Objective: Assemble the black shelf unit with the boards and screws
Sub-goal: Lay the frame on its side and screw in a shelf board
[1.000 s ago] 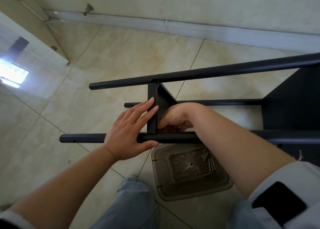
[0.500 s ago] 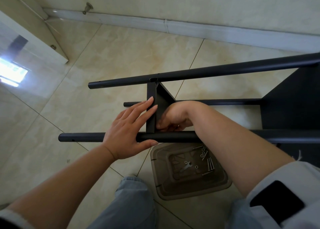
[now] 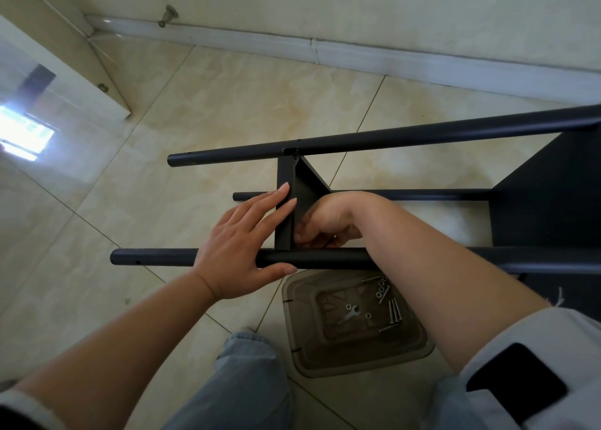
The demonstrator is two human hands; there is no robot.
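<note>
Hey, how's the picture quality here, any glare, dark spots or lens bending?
Head view: strong glare on the glossy floor at far left; wide-angle bending curves the baseboard and the near black pole; the right hand sits in shadow behind the black board, fingers unclear; focus looks sharp overall.

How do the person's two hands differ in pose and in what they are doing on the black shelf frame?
The left hand lies flat with straight fingers against the upright black board, thumb under the near black round pole; the right hand is curled, fingers tucked behind that board at its joint with the pole. The left hand shows fully; the right hand's fingertips are hidden, so any screw cannot be seen. Both touch the same board.
</note>
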